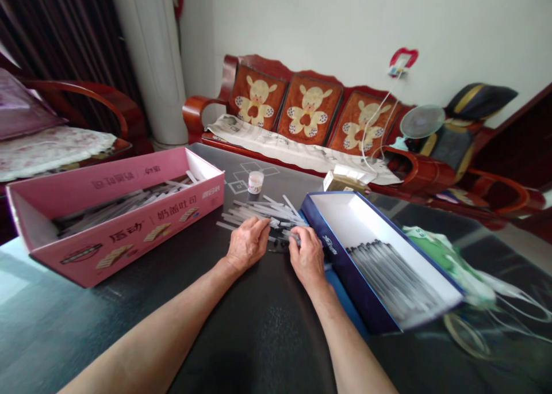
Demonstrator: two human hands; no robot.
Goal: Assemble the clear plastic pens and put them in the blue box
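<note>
A loose pile of clear plastic tubes [254, 211] lies on the dark tabletop [259, 325] between two open boxes. My left hand [248, 244] rests against the near side of the pile, its fingertips on the tubes, but I cannot tell whether it grips any. My right hand [307, 257] pinches at least one tube at the pile's right end, next to the blue box's rim. The pink cardboard box [129, 227] on the left holds more tubes. Dark-tipped tubes lie in a row inside the blue-and-white box [366, 261].
A small white lidded jar [256, 182] stands behind the pile. A tissue packet [345, 179] sits at the far table edge. A crumpled green-and-white plastic bag [448, 261] lies right of the blue box. A wooden sofa [310, 112] stands behind the table.
</note>
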